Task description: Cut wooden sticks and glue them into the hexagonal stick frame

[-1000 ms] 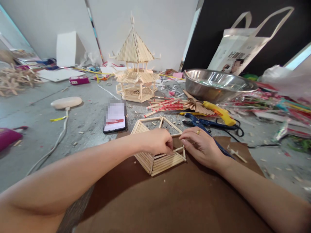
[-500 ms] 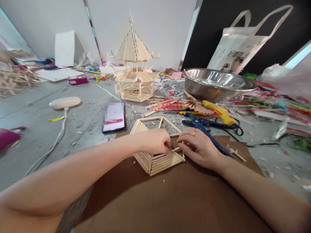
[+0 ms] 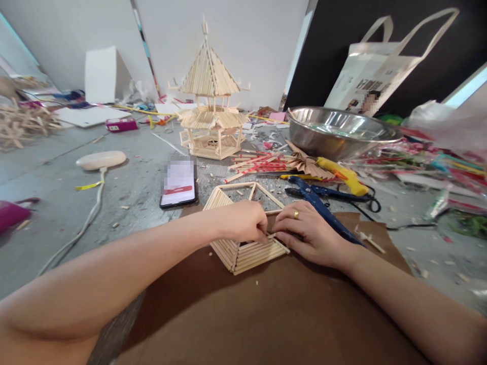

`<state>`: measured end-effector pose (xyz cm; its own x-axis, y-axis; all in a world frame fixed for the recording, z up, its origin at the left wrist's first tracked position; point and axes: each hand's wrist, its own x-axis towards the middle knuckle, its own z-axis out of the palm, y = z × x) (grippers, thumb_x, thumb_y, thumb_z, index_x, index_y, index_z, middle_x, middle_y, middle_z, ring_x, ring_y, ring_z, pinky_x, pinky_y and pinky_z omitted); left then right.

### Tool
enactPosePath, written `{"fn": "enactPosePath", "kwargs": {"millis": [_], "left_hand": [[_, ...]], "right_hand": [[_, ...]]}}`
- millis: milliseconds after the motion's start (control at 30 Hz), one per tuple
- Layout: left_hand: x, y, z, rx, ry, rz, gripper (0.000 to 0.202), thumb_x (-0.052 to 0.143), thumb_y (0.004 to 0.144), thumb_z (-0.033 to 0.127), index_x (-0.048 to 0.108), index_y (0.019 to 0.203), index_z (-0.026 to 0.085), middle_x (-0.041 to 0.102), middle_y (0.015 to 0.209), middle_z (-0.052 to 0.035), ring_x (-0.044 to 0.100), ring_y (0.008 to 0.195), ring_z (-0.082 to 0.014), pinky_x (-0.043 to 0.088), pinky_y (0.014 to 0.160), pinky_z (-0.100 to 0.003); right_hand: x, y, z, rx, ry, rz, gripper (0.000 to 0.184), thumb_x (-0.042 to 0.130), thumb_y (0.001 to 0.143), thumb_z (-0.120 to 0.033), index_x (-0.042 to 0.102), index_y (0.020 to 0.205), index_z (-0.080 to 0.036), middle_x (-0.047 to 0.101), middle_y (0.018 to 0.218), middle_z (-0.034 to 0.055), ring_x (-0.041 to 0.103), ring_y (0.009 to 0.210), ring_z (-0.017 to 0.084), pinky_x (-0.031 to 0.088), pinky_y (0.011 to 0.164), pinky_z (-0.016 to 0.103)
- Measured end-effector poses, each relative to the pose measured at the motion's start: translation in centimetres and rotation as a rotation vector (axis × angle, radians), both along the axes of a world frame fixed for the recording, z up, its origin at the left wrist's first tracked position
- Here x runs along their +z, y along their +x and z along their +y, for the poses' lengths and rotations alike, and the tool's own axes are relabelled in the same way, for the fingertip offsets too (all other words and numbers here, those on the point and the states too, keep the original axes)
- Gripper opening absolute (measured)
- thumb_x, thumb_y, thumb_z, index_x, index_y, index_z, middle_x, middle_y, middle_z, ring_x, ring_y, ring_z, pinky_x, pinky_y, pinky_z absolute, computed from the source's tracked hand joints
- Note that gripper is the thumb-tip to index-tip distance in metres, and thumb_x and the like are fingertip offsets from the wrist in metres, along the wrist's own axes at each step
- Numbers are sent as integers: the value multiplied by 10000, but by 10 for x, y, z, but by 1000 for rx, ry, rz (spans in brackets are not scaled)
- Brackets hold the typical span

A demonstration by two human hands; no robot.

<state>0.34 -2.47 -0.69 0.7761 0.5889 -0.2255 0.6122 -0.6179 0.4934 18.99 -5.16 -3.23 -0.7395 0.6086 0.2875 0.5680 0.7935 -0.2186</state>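
The left hand (image 3: 249,221) apparently touches a stick frame (image 3: 253,258).

Wears a shiny, gold-coloured finger ring (image 3: 296,215) on the right hand (image 3: 314,234), toward ten o'clock from the middle of that hand, too small to show finer detail. Has a bare left hand (image 3: 246,220) and a smooth, bare left forearm (image 3: 133,268) toward eight o'clock, uncovered to the elbow bend. Likewise bares the right forearm (image 3: 395,281) toward four o'clock, tapering to a slimmer wrist.
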Motion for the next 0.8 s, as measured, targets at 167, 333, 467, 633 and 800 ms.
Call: {"fn": "enactPosePath", "kwargs": {"millis": [167, 333, 467, 633, 800], "left_hand": [[-2, -1, 1, -6, -10, -8, 175, 540, 635, 312, 635, 681, 173, 585, 561, 13, 454, 488, -74, 299, 472, -180], [-2, -2, 0, -36, -5, -25, 180, 513, 647, 300, 632, 667, 167, 570, 545, 17, 434, 467, -67, 294, 460, -182], [0, -1, -1, -49, 7, -26, 216, 457, 673, 285, 621, 622, 154, 520, 485, 19, 399, 429, -62, 278, 430, -184], [0, 0, -3, -37, 19, -14, 246, 433, 673, 301, 618, 624, 146, 520, 490, 9, 403, 432, -68, 274, 421, -188], [-1, 1, -3, -26, 27, 0, 265, 423, 673, 308, 628, 660, 141, 558, 529, -5, 418, 448, -73, 289, 443, -194]], "right_hand": [[1, 0, 0, 9, -20, -14, 165, 423, 771, -267, 573, 805, -208, 574, 797, 34, 463, 826, 146, 282, 779, 329], [0, 1, 1, 12, -18, -38, 167, 420, 774, -270, 571, 814, -210, 569, 777, 26, 455, 824, 147, 274, 780, 332], [0, 1, 1, 14, -18, -50, 177, 412, 777, -270, 570, 821, -203, 565, 774, 36, 450, 836, 156, 272, 779, 336], [1, 1, 0, 12, -18, -61, 174, 412, 776, -270, 568, 813, -201, 563, 772, 33, 450, 835, 152, 272, 778, 332], [0, 0, 0, 11, -13, -57, 187, 400, 782, -275, 567, 800, -193, 561, 759, 40, 453, 824, 154, 270, 771, 334]]}}
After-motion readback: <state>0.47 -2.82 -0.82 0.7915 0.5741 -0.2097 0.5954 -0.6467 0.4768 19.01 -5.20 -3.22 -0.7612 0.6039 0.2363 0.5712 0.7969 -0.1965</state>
